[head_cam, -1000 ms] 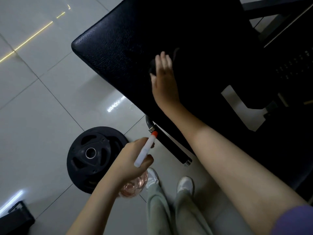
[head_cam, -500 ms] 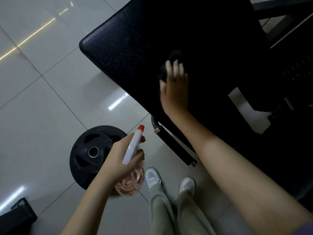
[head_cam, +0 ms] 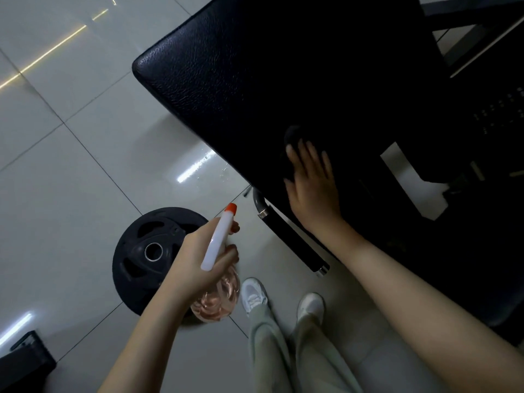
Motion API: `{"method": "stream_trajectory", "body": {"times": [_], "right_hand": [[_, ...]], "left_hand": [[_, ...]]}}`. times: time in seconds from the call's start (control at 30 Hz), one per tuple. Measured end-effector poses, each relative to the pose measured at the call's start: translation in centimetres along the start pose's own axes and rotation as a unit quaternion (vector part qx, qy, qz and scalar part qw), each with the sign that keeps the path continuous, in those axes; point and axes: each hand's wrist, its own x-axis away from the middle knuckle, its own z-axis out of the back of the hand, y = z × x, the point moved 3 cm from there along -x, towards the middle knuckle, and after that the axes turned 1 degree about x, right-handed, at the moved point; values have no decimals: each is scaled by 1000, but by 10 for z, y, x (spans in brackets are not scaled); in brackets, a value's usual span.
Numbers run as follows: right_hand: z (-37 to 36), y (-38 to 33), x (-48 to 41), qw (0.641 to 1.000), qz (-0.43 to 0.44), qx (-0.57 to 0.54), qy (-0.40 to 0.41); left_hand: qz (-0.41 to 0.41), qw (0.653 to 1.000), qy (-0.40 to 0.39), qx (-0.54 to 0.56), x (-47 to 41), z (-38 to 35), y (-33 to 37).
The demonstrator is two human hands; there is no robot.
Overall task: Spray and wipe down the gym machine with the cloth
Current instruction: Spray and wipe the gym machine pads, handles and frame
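A black leather pad of the gym machine fills the upper middle of the head view. My right hand lies flat near the pad's lower edge, fingers spread, pressing a dark cloth that shows just past the fingertips. The cloth is hard to tell from the pad. My left hand grips a spray bottle with a white head, orange nozzle tip and clear pinkish body, held low over the floor, nozzle pointing toward the pad.
A black weight plate lies on the glossy tiled floor left of my feet. A black handle bar sticks out under the pad. Dark machine frame and a weight stack stand on the right. A dark box sits at the bottom left.
My right hand with the cloth has slid down the pad toward its lower edge. The left hand has tilted the spray bottle more upright, nozzle up toward the pad.
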Motion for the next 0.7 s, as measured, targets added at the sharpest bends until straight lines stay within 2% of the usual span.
{"method": "stream_trajectory", "body": {"times": [0.07, 0.17, 0.3, 0.47, 0.6, 0.7], "right_hand": [[-2, -29, -22, 998, -53, -36, 15], [-7, -50, -36, 999, -27, -33, 22], [-9, -14, 8, 999, 37, -5, 3], [-8, 28, 65, 999, -5, 23, -27], [-4, 12, 18, 998, -48, -16, -25], [-2, 10, -20, 998, -36, -39, -20]], "left_hand": [[5, 1000, -1, 1, 0, -3, -2], [2, 1000, -9, 10, -1, -7, -2], [5, 999, -25, 19, -2, -12, 1], [-5, 999, -31, 8, -4, -11, 7], [-5, 999, -40, -3, -7, -14, 14], [-2, 999, -50, -5, -8, -19, 15]]}}
